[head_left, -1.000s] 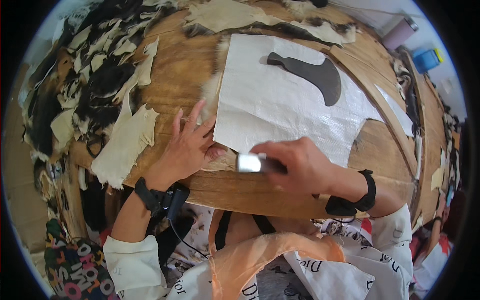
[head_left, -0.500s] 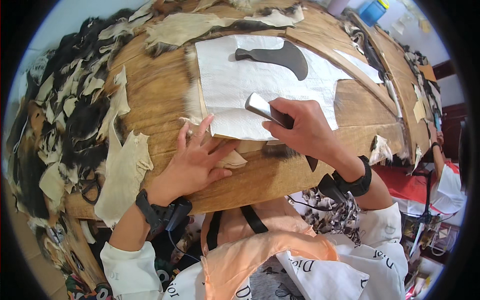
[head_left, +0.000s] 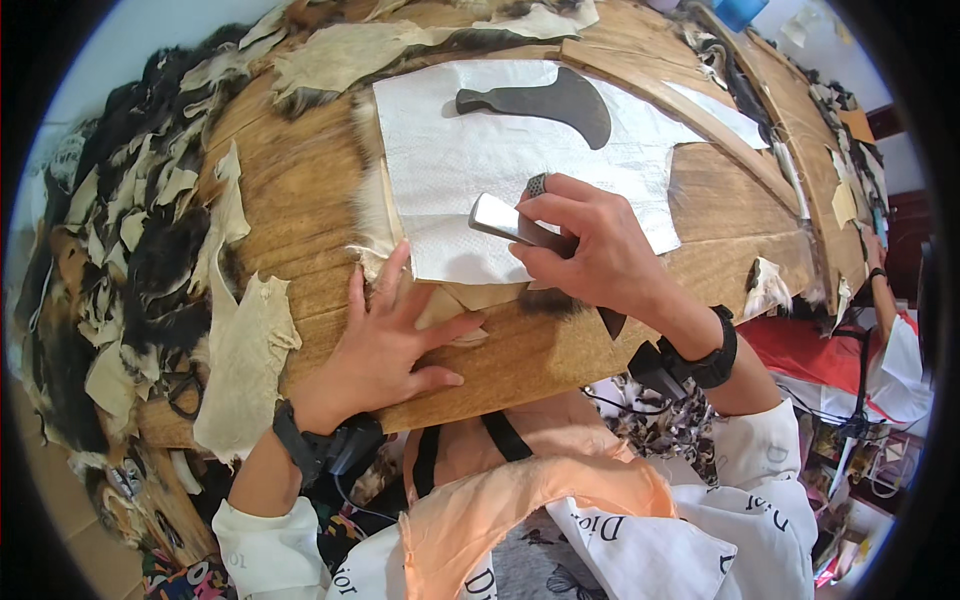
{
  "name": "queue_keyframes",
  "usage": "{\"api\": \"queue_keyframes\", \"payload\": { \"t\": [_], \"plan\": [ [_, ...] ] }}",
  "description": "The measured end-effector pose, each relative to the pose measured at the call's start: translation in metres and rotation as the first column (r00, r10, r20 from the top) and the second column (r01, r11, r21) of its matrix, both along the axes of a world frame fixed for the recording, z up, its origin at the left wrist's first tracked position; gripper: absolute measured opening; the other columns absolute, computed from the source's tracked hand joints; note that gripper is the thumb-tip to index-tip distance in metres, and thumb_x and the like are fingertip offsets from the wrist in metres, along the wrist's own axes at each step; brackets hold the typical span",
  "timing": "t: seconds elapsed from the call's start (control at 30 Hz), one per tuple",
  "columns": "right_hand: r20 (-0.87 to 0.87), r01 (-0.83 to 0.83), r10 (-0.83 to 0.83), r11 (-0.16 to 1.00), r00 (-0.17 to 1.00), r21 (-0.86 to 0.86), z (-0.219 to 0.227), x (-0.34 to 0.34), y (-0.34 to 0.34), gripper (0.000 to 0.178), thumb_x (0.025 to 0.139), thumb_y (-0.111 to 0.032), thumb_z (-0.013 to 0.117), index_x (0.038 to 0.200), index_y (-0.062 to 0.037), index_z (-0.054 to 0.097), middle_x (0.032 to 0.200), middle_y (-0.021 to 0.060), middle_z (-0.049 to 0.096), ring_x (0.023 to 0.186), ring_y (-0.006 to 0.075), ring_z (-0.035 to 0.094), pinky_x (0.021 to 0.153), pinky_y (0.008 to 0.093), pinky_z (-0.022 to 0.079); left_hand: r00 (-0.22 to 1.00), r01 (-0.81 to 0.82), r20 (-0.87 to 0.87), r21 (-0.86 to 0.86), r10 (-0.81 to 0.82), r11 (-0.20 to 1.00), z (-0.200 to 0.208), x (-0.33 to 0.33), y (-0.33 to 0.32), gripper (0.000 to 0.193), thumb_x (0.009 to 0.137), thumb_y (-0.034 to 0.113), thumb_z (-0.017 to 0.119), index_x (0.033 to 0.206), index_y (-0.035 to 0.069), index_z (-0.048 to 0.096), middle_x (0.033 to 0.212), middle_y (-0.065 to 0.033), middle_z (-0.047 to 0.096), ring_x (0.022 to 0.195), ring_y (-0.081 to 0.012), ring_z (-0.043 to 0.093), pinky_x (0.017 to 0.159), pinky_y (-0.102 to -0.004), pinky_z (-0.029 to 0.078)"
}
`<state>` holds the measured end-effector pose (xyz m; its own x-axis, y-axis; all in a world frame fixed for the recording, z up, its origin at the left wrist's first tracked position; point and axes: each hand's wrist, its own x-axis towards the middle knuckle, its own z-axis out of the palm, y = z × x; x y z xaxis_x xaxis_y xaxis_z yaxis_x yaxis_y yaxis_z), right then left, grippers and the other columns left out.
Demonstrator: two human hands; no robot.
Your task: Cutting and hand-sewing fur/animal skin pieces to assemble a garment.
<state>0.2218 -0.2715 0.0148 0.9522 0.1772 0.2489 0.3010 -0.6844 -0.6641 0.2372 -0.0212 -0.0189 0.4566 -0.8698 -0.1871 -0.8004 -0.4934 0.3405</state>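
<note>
My right hand [head_left: 600, 240] is closed around a knife [head_left: 497, 216], its broad shiny metal end poking out past the thumb and its dark pointed tip showing below the hand. This hand is over the near edge of a white woven sheet [head_left: 435, 150]. Fingers spread, my left hand [head_left: 375, 345] lies flat on a pale hide piece [head_left: 448, 300] by the sheet's near left corner. Fur from a hide [head_left: 368, 185] shows along the sheet's left side. On the sheet rests a dark, curved metal blade [head_left: 550, 105] with a narrow handle.
The wooden table [head_left: 280, 180] carries heaped fur and hide scraps [head_left: 130, 250] at left and a pale hide [head_left: 345, 60] at the back. A wooden strip [head_left: 690, 120] crosses the sheet's right side. Another person's arm [head_left: 880, 285] shows at far right.
The knife and my right hand have shifted slightly left, and a ring on that hand now shows. My left thumb and fingers have spread a little wider.
</note>
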Motion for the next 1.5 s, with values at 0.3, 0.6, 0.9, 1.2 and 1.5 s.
{"api": "queue_keyframes", "payload": {
  "t": [0.3,0.6,0.9,1.2,1.5],
  "plan": [
    [-0.436,0.247,0.196,0.595,0.878,0.765,0.026,0.014,0.010,0.021,0.084,-0.016,0.062,0.095,0.0011,0.064,0.061,-0.0006,0.057,0.039,0.0078,0.042,0.037,0.0210,0.033,0.992,-0.086,0.075,-0.193,0.103,0.977,0.017,-0.022,0.016,0.047,0.076,0.042,0.065,0.118,0.024,0.058,0.131,-0.0122,0.043,0.130,-0.0367,0.028,0.096,-0.0661,0.022],
    [-0.499,0.459,0.307,0.199,0.810,0.866,-0.017,0.011,0.069,0.029,0.087,-0.019,0.042,0.108,-0.0019,0.052,0.093,0.0102,0.060,0.080,0.0132,0.060,0.072,0.0257,0.050,0.884,-0.352,0.059,-0.569,0.463,0.743,-0.002,0.031,0.019,0.016,0.075,0.010,0.064,0.091,0.012,0.066,0.095,-0.0009,0.064,0.094,-0.0213,0.055,0.082,-0.0394,0.037],
    [-0.294,0.331,-0.166,0.631,0.941,0.702,-0.040,-0.005,0.094,0.023,0.089,-0.015,0.045,0.096,-0.0007,0.061,0.073,-0.0021,0.050,0.069,0.0056,0.042,0.061,0.0212,0.035,0.876,-0.474,-0.099,-0.365,0.472,0.801,-0.018,0.038,0.017,0.009,0.077,0.020,0.063,0.085,0.016,0.063,0.082,0.0006,0.059,0.085,-0.0221,0.052,0.074,-0.0392,0.033],
    [-0.308,0.344,-0.175,0.656,0.935,0.672,-0.036,-0.007,0.100,0.022,0.091,-0.017,0.046,0.093,0.0008,0.060,0.073,0.0009,0.054,0.070,0.0083,0.048,0.063,0.0256,0.040,0.868,-0.494,-0.124,-0.331,0.482,0.804,-0.014,0.042,0.018,0.012,0.076,0.019,0.063,0.084,0.010,0.064,0.079,-0.0062,0.060,0.080,-0.0263,0.055,0.070,-0.0376,0.041],
    [-0.234,0.334,-0.243,0.765,0.941,0.551,-0.038,-0.020,0.102,0.025,0.092,-0.019,0.042,0.095,-0.0001,0.059,0.066,0.0096,0.053,0.062,0.0152,0.050,0.058,0.0300,0.041,0.832,-0.555,-0.182,-0.305,0.525,0.774,-0.012,0.045,0.013,0.010,0.076,0.022,0.063,0.081,0.014,0.066,0.079,-0.0026,0.061,0.083,-0.0228,0.055,0.074,-0.0393,0.037]
  ]
}}
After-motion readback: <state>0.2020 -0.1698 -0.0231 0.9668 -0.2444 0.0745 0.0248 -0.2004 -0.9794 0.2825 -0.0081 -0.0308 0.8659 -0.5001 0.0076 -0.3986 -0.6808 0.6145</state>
